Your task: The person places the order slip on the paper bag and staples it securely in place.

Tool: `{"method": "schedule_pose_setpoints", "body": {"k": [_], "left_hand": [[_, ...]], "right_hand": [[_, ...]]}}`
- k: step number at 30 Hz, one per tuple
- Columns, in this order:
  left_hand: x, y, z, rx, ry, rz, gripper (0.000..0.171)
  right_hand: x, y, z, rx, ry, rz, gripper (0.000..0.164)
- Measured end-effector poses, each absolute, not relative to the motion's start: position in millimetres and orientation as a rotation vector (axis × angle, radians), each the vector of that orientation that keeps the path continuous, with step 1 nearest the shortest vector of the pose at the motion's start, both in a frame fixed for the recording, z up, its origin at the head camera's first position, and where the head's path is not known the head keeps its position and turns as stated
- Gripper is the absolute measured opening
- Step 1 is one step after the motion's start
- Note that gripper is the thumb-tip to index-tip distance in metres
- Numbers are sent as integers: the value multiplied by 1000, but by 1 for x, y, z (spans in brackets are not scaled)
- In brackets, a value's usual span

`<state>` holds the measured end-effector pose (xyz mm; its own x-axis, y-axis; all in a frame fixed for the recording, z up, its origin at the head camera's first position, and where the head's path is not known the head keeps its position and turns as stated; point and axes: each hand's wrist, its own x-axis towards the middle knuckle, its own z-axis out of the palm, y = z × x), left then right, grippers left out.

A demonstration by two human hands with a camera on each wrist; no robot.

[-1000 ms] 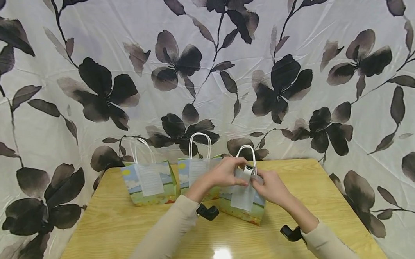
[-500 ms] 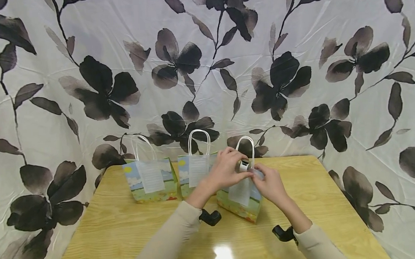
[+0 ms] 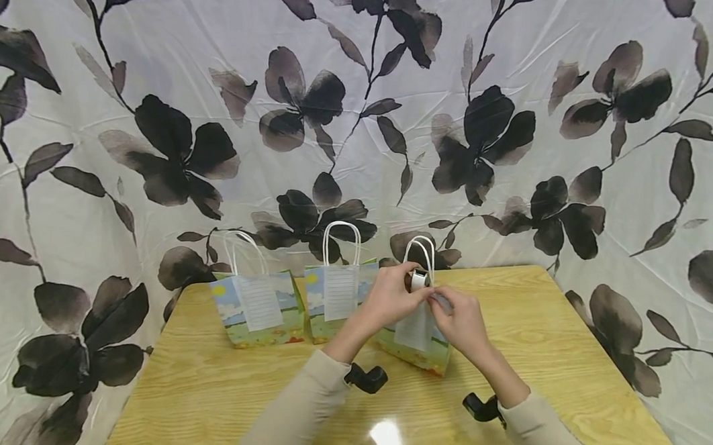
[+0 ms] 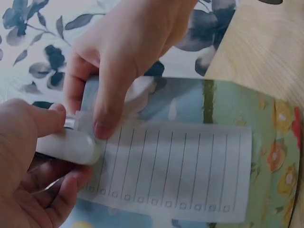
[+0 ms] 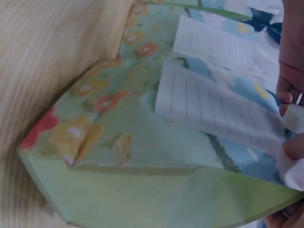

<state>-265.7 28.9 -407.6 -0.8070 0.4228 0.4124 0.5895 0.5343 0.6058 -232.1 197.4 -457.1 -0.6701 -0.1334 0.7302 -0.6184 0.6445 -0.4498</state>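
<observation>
A paper gift bag [image 3: 415, 360] printed with a flowery meadow stands on the table between my hands, turned at an angle. Over its front lies a white lined sheet [image 4: 190, 171], its upper end at the bag's top edge. My left hand [image 3: 387, 296] grips a small white stapler [image 4: 69, 147] between thumb and fingers, its end at the bag's top edge over the sheet. My right hand [image 3: 461, 318] pinches the sheet and bag top beside the stapler, thumb on the front. The stapler's jaws are mostly hidden by fingers.
Two matching bags, a middle bag [image 3: 322, 328] and a left bag [image 3: 238, 336], stand to the left with lined sheets on their fronts. White handles [image 3: 419, 241] rise above the right bag. A floral cloth [image 3: 352, 149] hangs behind the wooden table [image 3: 209, 405].
The stapler has shifted slightly left and turned in my left hand. My hands have drawn closer, with fingertips now meeting at the bag's top. The other two bags stay put.
</observation>
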Motion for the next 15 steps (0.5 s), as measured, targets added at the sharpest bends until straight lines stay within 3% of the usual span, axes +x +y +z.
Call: {"method": "schedule_pose_setpoints", "body": {"k": [15], "left_hand": [[-270, 28, -402, -978, -2652, -1129, 42]], "right_hand": [[-237, 200, -458, 452, -2294, 1011, 11]]}}
